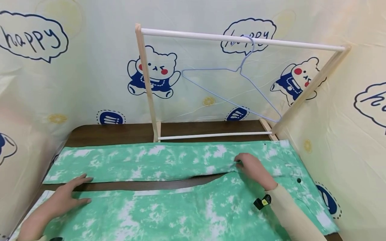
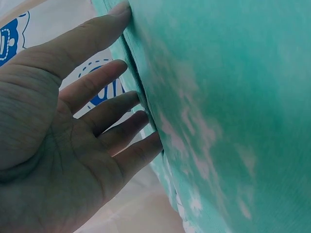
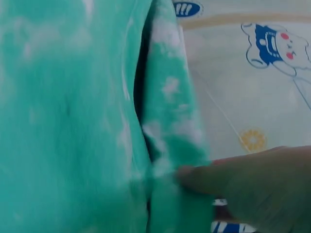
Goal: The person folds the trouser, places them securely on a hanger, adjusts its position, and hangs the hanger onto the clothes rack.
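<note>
Green-and-white tie-dye trousers (image 1: 181,214) lie spread over a dark brown table (image 1: 114,134). Their two legs run toward the left, with a narrow gap between them, and the waist with a dark button (image 1: 299,180) is at the right. My right hand (image 1: 253,169) pinches the cloth at the inner edge of the far leg, near the crotch, where a small crease shows. At the left, my left hand (image 1: 67,194) spans the gap with fingers spread. In the left wrist view its fingertips (image 2: 138,99) lie right at the cloth edge, holding nothing.
Behind the trousers stands a wooden rack (image 1: 147,80) with a white top bar (image 1: 193,35) and a low crossbar (image 1: 211,135). A thin blue hanger (image 1: 217,97) hangs on the top bar. Printed cloth with bears and lettering (image 1: 102,60) encloses the table.
</note>
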### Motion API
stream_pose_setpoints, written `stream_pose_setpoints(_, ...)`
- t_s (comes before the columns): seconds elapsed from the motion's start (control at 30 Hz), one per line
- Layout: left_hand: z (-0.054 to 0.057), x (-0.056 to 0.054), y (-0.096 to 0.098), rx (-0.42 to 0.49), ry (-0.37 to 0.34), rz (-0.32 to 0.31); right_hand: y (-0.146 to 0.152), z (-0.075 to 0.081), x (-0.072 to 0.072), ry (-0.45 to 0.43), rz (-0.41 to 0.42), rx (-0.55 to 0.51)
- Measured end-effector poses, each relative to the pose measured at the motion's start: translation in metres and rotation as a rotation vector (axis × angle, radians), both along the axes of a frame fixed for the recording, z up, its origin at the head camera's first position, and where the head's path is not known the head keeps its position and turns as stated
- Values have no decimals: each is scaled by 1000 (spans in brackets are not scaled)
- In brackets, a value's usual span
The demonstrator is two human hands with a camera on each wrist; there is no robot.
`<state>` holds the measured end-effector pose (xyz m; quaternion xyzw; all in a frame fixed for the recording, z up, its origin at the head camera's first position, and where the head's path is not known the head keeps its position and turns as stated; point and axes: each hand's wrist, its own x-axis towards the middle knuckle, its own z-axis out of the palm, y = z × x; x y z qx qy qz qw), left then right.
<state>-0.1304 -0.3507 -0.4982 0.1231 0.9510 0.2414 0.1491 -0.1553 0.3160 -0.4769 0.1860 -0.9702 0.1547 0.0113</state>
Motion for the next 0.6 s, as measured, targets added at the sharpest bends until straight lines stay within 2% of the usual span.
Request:
stream_pose_setpoints(0.07,0,0,-2,9,0,0,3,1,-6,61,-24,-15)
stream_pose_setpoints(0.13,0,1,-2,19,0,-3,7,3,-11,44,-15,-31)
stream_pose_setpoints(0.27,-1,1,-1,23,-2,-3,25,8,-26,-168,61,-118)
stream_pose_setpoints(0.33,-2,0,-1,20,-6,0,39,10,-38,-240,71,-151)
stream_pose_setpoints(0.43,-2,1,-1,17,-7,3,62,11,-56,-248,0,-151)
stream_pose_setpoints(0.6,0,2,0,16,4,2,98,0,-87,-182,-124,13)
